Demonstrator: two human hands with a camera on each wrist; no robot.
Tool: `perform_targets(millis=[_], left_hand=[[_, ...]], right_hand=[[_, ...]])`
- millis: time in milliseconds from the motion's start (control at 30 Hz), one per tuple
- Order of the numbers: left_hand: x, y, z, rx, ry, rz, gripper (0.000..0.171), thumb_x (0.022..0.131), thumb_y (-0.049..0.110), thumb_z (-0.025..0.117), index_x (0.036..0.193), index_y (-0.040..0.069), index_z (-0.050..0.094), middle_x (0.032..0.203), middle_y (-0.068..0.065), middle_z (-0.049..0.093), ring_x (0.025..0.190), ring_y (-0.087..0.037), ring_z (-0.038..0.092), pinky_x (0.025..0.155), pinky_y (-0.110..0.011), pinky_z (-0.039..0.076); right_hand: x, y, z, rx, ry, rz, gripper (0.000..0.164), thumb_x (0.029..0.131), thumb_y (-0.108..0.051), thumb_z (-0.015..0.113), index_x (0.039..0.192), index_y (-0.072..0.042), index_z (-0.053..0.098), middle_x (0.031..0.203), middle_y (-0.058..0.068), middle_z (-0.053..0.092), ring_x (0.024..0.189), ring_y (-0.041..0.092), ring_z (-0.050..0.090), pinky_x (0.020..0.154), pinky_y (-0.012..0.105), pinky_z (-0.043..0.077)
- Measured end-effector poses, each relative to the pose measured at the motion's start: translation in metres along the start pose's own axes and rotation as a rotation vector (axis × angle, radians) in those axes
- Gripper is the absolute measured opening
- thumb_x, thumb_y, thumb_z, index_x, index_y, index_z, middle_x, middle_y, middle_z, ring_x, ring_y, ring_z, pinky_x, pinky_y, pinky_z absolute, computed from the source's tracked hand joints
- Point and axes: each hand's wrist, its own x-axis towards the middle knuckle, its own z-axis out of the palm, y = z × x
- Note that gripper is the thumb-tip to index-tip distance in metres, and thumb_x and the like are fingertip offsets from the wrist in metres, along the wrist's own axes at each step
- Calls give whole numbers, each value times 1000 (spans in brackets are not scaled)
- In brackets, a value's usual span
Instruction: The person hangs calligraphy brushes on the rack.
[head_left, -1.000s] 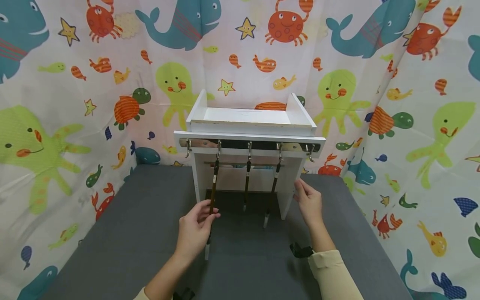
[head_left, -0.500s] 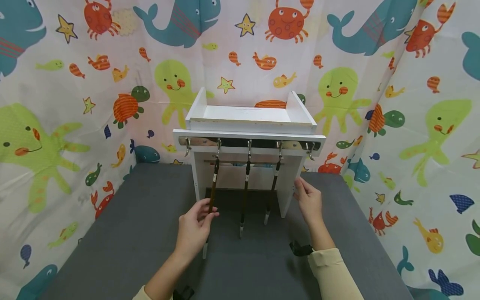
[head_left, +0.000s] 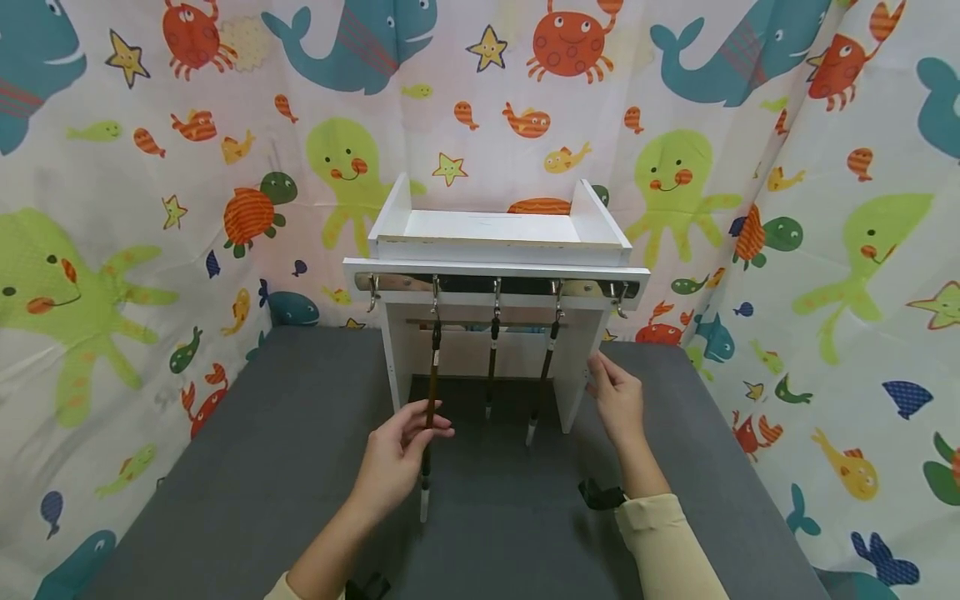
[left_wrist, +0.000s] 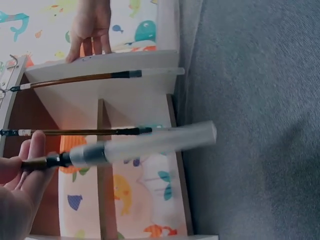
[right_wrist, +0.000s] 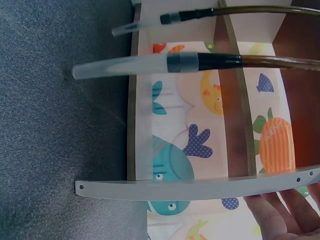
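Note:
My left hand (head_left: pixel 397 454) pinches the brown handle of a slim calligraphy brush (head_left: pixel 434 367) between thumb and fingers. The brush hangs down from a metal hook (head_left: pixel 436 293), and its lower end wears a clear cap (left_wrist: pixel 160 142). To its right, a middle brush (head_left: pixel 492 362) and a right brush (head_left: pixel 545 371) hang from hooks of their own, tips down. Against the outer face of the white right side panel (head_left: pixel 581 367) rest the fingers of my right hand (head_left: pixel 618 404), partly hidden behind the panel in the right wrist view.
A white shelf unit (head_left: pixel 495 257) stands on the grey tabletop (head_left: pixel 315 467), with a hook rail along its front. The outermost hooks, the left hook (head_left: pixel 373 293) and the right hook (head_left: pixel 619 300), carry nothing. A patterned curtain (head_left: pixel 480 125) surrounds the table.
My left hand has shifted slightly right, bringing the lower part of its brush along. The middle brush has swung toward me and back away. My right hand has stayed at the panel.

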Motion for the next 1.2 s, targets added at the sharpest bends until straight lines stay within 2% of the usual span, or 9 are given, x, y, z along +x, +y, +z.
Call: perform_targets(millis=[67, 133, 200, 433, 533, 667, 867, 1200], left_hand=[[1, -2, -1, -52, -31, -30, 39, 100, -2, 58, 133, 18, 61, 109, -4, 75, 103, -15, 73, 83, -22, 57], [1, -3, -1, -95, -52, -53, 39, 100, -2, 57, 134, 17, 60, 110, -5, 74, 103, -16, 73, 95, -28, 57], [1, -3, -2, -129, -67, -63, 39, 101, -3, 56, 135, 16, 59, 110, -5, 74, 103, -17, 73, 99, -32, 55], [2, 0, -4, -154, -99, -39, 40, 102, -3, 55, 136, 17, 57, 114, -12, 72, 106, -19, 73, 99, -36, 56], [1, 1, -5, -138, -81, -27, 39, 101, -2, 56, 136, 16, 57, 113, -13, 72, 105, -19, 73, 97, -32, 56], [1, 2, -5, -143, -53, -42, 39, 99, -3, 59, 135, 14, 59, 110, -11, 72, 103, -21, 73, 93, -29, 58], [0, -1, -5, -127, -25, -59, 40, 98, -4, 62, 134, 13, 60, 108, -8, 73, 100, -21, 74, 89, -28, 59], [0, -1, -5, -87, -6, -37, 39, 97, 1, 64, 134, 15, 61, 108, -5, 74, 98, -18, 74, 87, -28, 60]], right_hand=[[0, 0, 0, -2, 1, -1, 61, 98, -53, 59, 141, -9, 60, 142, 13, 59, 129, 31, 59, 92, 47, 55], [0, 0, 0, -4, 1, 1, 61, 98, -52, 59, 141, -9, 60, 142, 13, 59, 129, 30, 60, 91, 44, 56], [0, 1, 0, -2, -3, 3, 59, 98, -51, 59, 141, -10, 60, 142, 12, 59, 129, 29, 59, 90, 41, 56], [3, 0, -1, 17, 4, -14, 56, 99, -48, 60, 140, -10, 61, 141, 12, 60, 129, 29, 59, 90, 40, 56], [3, -2, -1, 15, 6, -9, 58, 99, -50, 59, 140, -9, 60, 141, 12, 60, 129, 28, 60, 89, 36, 57], [2, -3, 0, 21, 11, -4, 58, 99, -49, 60, 140, -8, 60, 141, 13, 60, 128, 29, 60, 88, 37, 57], [1, -2, 1, 31, 12, -3, 58, 99, -48, 60, 140, -8, 60, 141, 14, 60, 128, 29, 60, 87, 36, 57], [0, 0, 1, 31, 12, 11, 57, 98, -49, 61, 139, -9, 62, 141, 12, 61, 128, 28, 60, 87, 36, 57]])
